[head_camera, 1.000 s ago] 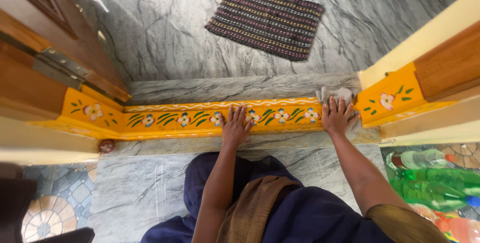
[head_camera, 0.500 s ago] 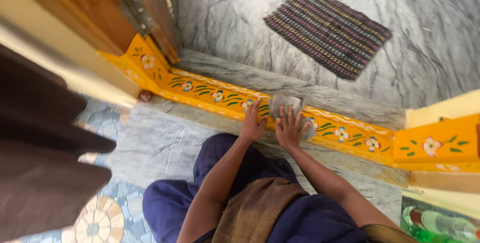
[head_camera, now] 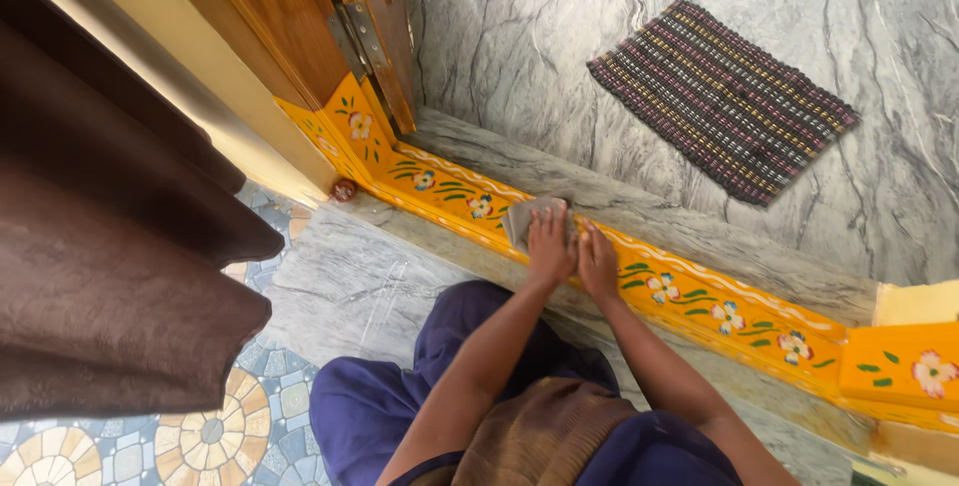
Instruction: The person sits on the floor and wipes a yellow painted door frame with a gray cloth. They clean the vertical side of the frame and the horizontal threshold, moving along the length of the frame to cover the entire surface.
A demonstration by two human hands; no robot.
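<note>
A yellow-orange painted door threshold (head_camera: pixel 699 296) with flower and leaf patterns runs across the doorway. A small grey cloth (head_camera: pixel 524 218) lies on its left part. My left hand (head_camera: pixel 549 244) presses flat on the cloth, which shows past the fingertips. My right hand (head_camera: pixel 599 264) rests flat on the threshold right beside the left one, fingers together, touching the cloth's edge at most. I am crouched over the sill in blue trousers.
A wooden door (head_camera: pixel 300 16) stands open at the left with its painted frame base (head_camera: pixel 350 131). A striped doormat (head_camera: pixel 719 96) lies on the grey marble floor beyond. A brown curtain (head_camera: pixel 110 246) hangs at the left over mosaic tiles (head_camera: pixel 200 436).
Both hands and the cloth have slid left along the threshold, from its right end toward the door side. The view has swung left with them.
</note>
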